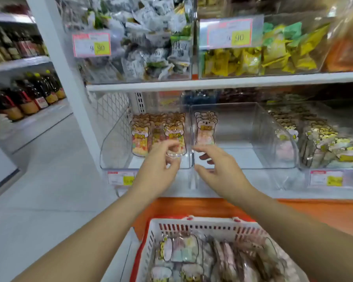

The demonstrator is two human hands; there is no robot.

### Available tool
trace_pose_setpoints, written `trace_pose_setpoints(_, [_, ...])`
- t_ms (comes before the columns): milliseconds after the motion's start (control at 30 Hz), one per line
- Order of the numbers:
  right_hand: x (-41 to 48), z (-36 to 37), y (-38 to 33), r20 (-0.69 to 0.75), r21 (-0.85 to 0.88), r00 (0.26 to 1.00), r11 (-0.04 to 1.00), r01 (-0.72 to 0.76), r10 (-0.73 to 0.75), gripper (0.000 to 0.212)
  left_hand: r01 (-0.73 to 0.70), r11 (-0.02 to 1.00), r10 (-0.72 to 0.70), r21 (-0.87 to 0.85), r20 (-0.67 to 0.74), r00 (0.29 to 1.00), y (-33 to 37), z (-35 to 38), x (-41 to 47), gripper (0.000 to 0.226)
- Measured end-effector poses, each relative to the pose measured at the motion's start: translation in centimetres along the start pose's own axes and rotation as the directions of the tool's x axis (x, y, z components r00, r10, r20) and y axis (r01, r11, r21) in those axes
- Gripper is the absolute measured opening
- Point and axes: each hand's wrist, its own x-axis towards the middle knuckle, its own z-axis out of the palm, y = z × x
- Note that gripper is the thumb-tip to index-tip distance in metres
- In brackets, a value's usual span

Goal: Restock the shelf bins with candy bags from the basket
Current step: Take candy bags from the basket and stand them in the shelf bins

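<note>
1. As I judge it, the step in hand is seating the front candy bag (174, 137) upright in the left bin (114, 143), at 11 o'clock from the basket (151, 241).
2. To do it well, I would set the bag's base flat on the bin floor and lean it against the row behind, printed face outward. I would let go only once it stands by itself.
3. I would keep the wrist low when clearing the clear front lip, so the standing row does not topple.
4. My left hand (158, 165) is narrow. Thumb and forefinger are curled at the bag's lower edge and seem to pinch it, though the clear plastic makes the contact hard to read.
5. My right hand (220, 169) holds nothing. Its fingers are loosely curled at the front of the middle bin (253, 129), at 1 o'clock from the left hand.
6. The middle bin shows only one pink candy bag (205, 131), standing at its back left, so I think it needs filling next.
7. The remaining candy bags (192, 257) lie in the basket at 6 o'clock, well apart from both hands.
</note>
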Motion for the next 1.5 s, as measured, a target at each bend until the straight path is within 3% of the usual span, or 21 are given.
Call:
trace_pose_setpoints(67, [-3.4,0.4,0.6,0.010,0.052,1.000,0.998,-0.029,0.028,0.029,0.064,0.995,-0.062,-0.077,0.040,0.997,0.2,1.0,-3.6,0.032])
trace_pose_setpoints(167, [-8.4,1.5,3.1,0.168,0.054,0.969,0.980,-0.190,0.179,0.019,0.225,0.966,-0.196,-0.130,0.206,0.959,-1.2,3.9,-8.6,0.024])
trace_pose_setpoints(267, [-12.3,3.0,6.9,0.342,-0.074,0.884,0.947,-0.314,0.320,0.015,0.301,0.954,-0.289,0.013,0.327,0.900,-4.0,7.3,-12.3,0.022])
trace_pose_setpoints(333, [-14.1,3.6,9.1,0.412,-0.190,0.832,0.928,-0.320,0.371,0.014,0.318,0.939,-0.342,0.128,0.407,0.847,-6.4,8.8,-14.4,0.031])
trace_pose_setpoints(433, [-15.8,4.5,12.1,0.522,-0.352,0.725,0.888,-0.297,0.450,0.020,0.247,0.907,-0.403,0.342,0.531,0.745,-10.4,10.7,-17.7,0.050])
trace_pose_setpoints(533, [-16.8,5.5,14.8,0.583,-0.467,0.630,0.846,-0.257,0.514,0.014,0.115,0.832,-0.462,0.543,0.561,0.687,-12.8,11.9,-19.5,0.060])
trace_pose_setpoints(600, [-17.6,6.1,16.2,0.592,-0.585,0.588,0.796,-0.156,0.551,0.024,0.053,0.804,-0.477,0.592,0.590,0.652,-13.3,12.4,-19.7,0.069])
trace_pose_setpoints(667, [-18.5,7.0,17.5,0.581,-0.660,0.595,0.750,-0.055,0.555,0.048,0.022,0.786,-0.512,0.617,0.631,0.583,-13.3,13.0,-20.0,0.083])
trace_pose_setpoints(733, [-18.8,8.1,17.7,0.634,-0.649,0.587,0.759,0.051,0.503,0.075,0.034,0.777,-0.554,0.628,0.658,0.511,-13.3,13.7,-20.4,0.090])
trace_pose_setpoints(800, [-18.2,8.9,16.6,0.733,-0.602,0.553,0.757,0.253,0.397,0.090,0.027,0.770,-0.565,0.638,0.661,0.493,-13.3,14.3,-20.7,0.090])
trace_pose_setpoints(867, [-17.2,9.4,15.5,0.801,-0.565,0.497,0.697,0.442,0.334,0.087,0.015,0.770,-0.555,0.637,0.659,0.508,-13.4,14.6,-20.8,0.088])
trace_pose_setpoints(933, [-16.8,10.3,16.0,0.831,-0.540,0.467,0.644,0.542,0.303,0.070,0.026,0.783,-0.541,0.622,0.660,0.522,-13.6,14.6,-20.7,0.084])
trace_pose_setpoints(1033, [-16.8,10.8,17.5,0.844,-0.529,0.456,0.579,0.621,0.282,0.044,0.023,0.791,-0.528,0.611,0.664,0.530,-13.9,14.4,-20.8,0.081])
trace_pose_setpoints(1100, [-16.6,10.1,17.9,0.849,-0.511,0.470,0.601,0.614,0.242,0.036,0.010,0.788,-0.525,0.615,0.665,0.531,-14.0,14.5,-20.8,0.081])
trace_pose_setpoints(1167, [-16.1,9.2,17.8,0.815,-0.525,0.538,0.663,0.534,0.213,0.029,0.011,0.788,-0.528,0.616,0.666,0.527,-14.0,14.7,-20.8,0.082])
trace_pose_setpoints(1267, [-15.0,7.5,17.0,0.678,-0.515,0.686,0.837,0.188,0.263,0.017,0.032,0.794,-0.531,0.607,0.667,0.522,-13.8,14.4,-20.3,0.077])
trace_pose_setpoints(1367, [-13.6,5.7,15.9,0.566,-0.347,0.770,0.932,-0.103,0.296,0.008,0.070,0.810,-0.511,0.583,0.643,0.570,-13.0,14.1,-19.6,0.067])
trace_pose_setpoints(1433, [-12.7,4.3,14.9,0.499,-0.251,0.803,0.941,-0.227,0.327,0.009,0.178,0.862,-0.467,0.474,0.610,0.640,-11.7,13.8,-18.6,0.063])
trace_pose_setpoints(1500, [-11.9,3.0,13.8,0.441,-0.118,0.818,0.928,-0.354,0.369,0.012,0.374,0.898,-0.433,0.231,0.611,0.663,-9.6,13.2,-17.1,0.065])
